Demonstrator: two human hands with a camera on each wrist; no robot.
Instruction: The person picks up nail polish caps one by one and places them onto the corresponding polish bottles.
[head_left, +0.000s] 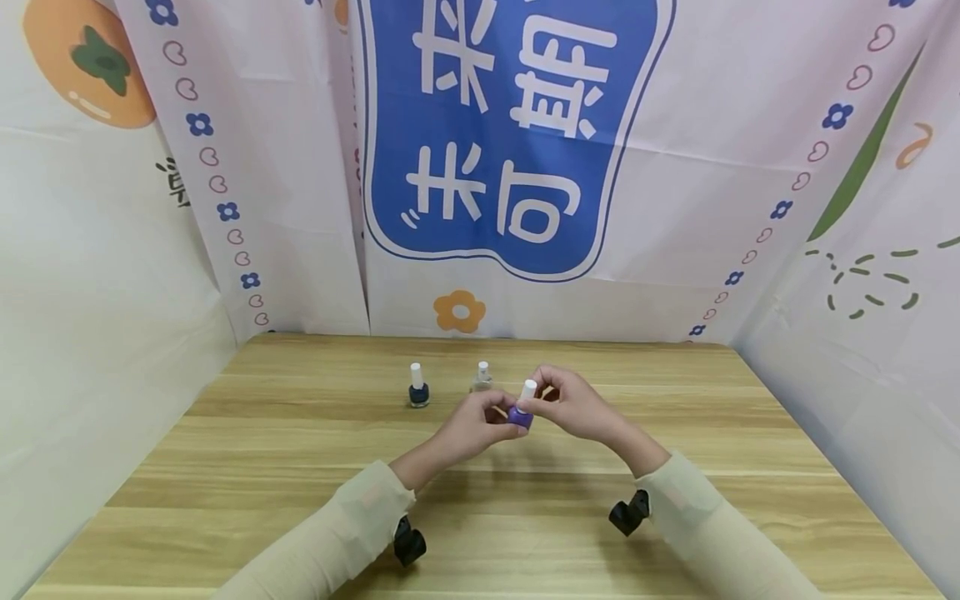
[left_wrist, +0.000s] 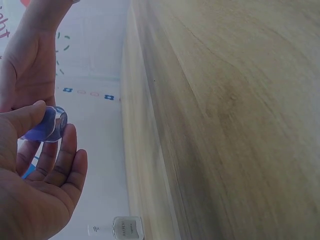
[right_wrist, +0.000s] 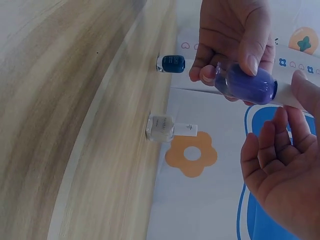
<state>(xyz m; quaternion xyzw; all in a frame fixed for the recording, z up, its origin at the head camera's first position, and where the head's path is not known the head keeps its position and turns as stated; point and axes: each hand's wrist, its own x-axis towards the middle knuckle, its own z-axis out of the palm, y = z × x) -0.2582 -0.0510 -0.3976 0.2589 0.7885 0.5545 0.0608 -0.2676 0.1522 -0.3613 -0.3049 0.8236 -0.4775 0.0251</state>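
A purple nail polish bottle [head_left: 519,417] with a white cap [head_left: 528,389] is held up over the wooden table. My left hand [head_left: 471,427] pinches the glass body between thumb and fingers. The thumb and fingers of my right hand [head_left: 573,403] grip the white cap. In the right wrist view the cap sits on the neck of the purple bottle [right_wrist: 247,86]. Beyond my hands a clear nail polish bottle [right_wrist: 161,128] stands upright on the table. To its left is a dark teal nail polish bottle [head_left: 418,394], also upright and white-capped.
The wood-grain table [head_left: 300,450] reaches back to a printed cloth wall [head_left: 675,283], with cloth at both sides too. Black wrist cameras [head_left: 408,542] hang under both sleeves [head_left: 697,508], low over the table.
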